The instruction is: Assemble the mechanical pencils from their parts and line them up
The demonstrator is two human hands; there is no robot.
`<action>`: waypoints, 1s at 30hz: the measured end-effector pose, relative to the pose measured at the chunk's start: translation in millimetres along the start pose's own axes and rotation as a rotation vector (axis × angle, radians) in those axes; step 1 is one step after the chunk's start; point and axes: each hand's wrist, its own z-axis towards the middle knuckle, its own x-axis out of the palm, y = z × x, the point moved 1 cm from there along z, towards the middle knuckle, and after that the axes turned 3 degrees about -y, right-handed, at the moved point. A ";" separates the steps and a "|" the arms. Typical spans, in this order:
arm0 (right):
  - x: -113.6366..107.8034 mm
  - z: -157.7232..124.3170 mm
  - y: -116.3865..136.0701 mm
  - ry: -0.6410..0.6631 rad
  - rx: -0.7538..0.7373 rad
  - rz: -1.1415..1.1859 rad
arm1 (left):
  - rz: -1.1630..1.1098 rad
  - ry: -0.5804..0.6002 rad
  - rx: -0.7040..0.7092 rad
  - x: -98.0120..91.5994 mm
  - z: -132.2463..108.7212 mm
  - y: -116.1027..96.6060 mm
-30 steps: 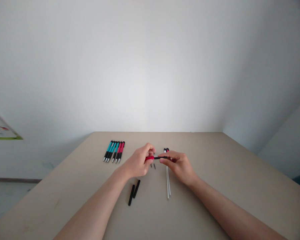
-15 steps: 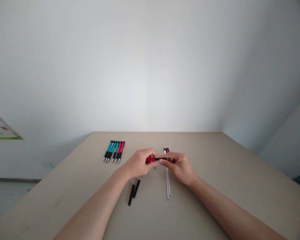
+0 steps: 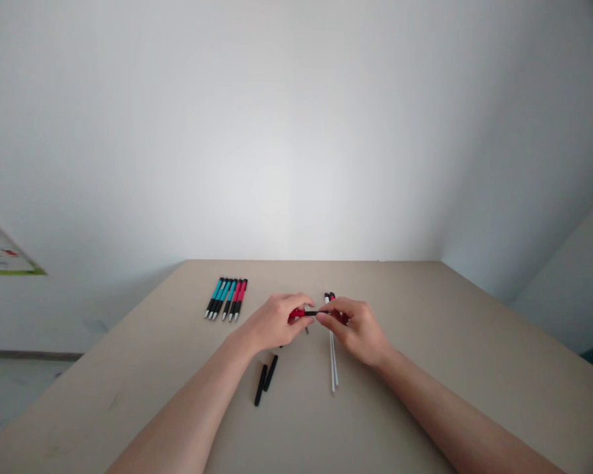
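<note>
A red and black pen point(image 3: 310, 314) lies level between my hands, above the middle of the table. My left hand point(image 3: 278, 321) pinches its red part, and my right hand point(image 3: 354, 327) grips the black part. Below my left hand lie two short black barrels point(image 3: 265, 380), side by side and slanted. Two white sticks point(image 3: 333, 362) with dark and red tops stretch toward me beneath my right hand's fingers. Small parts behind my left fingers are mostly hidden.
A row of several pens point(image 3: 226, 298), teal and black or red and black, lies at the back left of the beige table point(image 3: 400, 283). The wall rises behind the table; a poster point(image 3: 2, 247) hangs far left.
My right fingers have shifted slightly along the pen's black part, and less of that part shows. Both hands keep their hold.
</note>
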 end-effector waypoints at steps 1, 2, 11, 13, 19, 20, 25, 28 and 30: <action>0.0 0.2 0.0 0.008 -0.006 -0.012 | -0.004 -0.002 0.000 0.1 -0.1 -0.1; 0.2 0.4 0.0 0.015 -0.011 -0.024 | -0.001 0.002 0.004 0.0 0.0 -0.5; 2.3 0.7 2.1 0.043 0.000 -0.027 | 0.065 0.045 0.044 -3.0 1.7 -4.7; 1.8 0.8 2.8 0.037 0.005 -0.024 | 0.069 0.051 0.034 -3.6 1.7 -4.4; 0.9 1.6 3.4 0.044 -0.019 -0.049 | 0.043 0.045 -0.020 -2.4 0.1 -3.7; 1.0 1.5 3.8 0.045 -0.026 -0.060 | 0.041 0.040 -0.031 -1.9 0.0 -3.7; 1.0 1.2 6.6 0.066 -0.025 -0.052 | 0.098 0.071 0.047 -0.3 1.1 -3.3; 0.9 2.1 7.0 0.078 -0.060 -0.057 | 0.166 0.082 0.080 -1.3 1.8 -2.9; 1.3 2.6 6.7 0.102 -0.089 -0.068 | 0.197 0.097 0.091 -2.0 2.4 -4.2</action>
